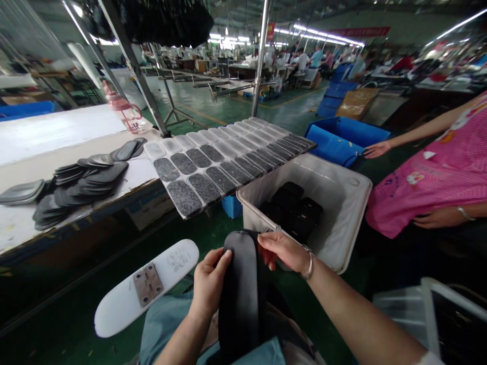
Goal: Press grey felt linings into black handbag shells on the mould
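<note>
Black and soft, the pad (240, 284) lies on my lap. My left hand (208, 284) grips its side and my right hand (281, 252) pinches its top edge. I think I am checking it. Next, both hands must turn it carefully.

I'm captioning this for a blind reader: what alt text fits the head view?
Both hands, left hand and right hand, hold a dark padded case over the lap, beside a white bin and a tray of grey oval pads.
</note>
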{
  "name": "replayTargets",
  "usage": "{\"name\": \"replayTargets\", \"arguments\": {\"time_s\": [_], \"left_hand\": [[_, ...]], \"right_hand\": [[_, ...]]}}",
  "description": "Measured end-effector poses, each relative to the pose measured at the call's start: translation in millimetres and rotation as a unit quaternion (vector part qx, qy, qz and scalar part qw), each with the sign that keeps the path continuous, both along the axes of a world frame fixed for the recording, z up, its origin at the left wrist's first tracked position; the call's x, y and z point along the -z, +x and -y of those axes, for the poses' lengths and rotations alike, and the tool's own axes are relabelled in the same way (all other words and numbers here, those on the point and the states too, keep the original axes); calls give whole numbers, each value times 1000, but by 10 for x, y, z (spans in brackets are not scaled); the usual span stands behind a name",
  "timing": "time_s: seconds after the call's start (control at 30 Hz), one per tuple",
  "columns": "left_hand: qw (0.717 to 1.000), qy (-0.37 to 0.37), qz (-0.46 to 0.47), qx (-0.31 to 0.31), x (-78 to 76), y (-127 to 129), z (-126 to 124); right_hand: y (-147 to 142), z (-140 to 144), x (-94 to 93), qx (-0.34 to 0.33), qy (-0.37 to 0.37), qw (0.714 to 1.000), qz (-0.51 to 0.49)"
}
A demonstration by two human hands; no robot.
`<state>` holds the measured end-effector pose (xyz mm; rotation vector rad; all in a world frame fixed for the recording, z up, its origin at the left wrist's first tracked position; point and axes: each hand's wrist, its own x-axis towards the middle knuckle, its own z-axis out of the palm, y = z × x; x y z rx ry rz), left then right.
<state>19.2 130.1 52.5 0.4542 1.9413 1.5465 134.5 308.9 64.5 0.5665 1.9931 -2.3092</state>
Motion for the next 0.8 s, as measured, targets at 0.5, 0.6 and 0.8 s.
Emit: {"name": "replayTargets", "arguments": {"time_s": [0.5,0.6,0.8], "left_hand": [[999,46,9,-20,63,46,-32],[996,77,43,23,141,-36,-38],[987,154,31,44,295,-313,-255]], "right_hand": [[-75,79,-231,84,422,890,-153],[-82,-17,-138,79,392,906,-137],[-36,-131,-22,56,345,930,-118]]}}
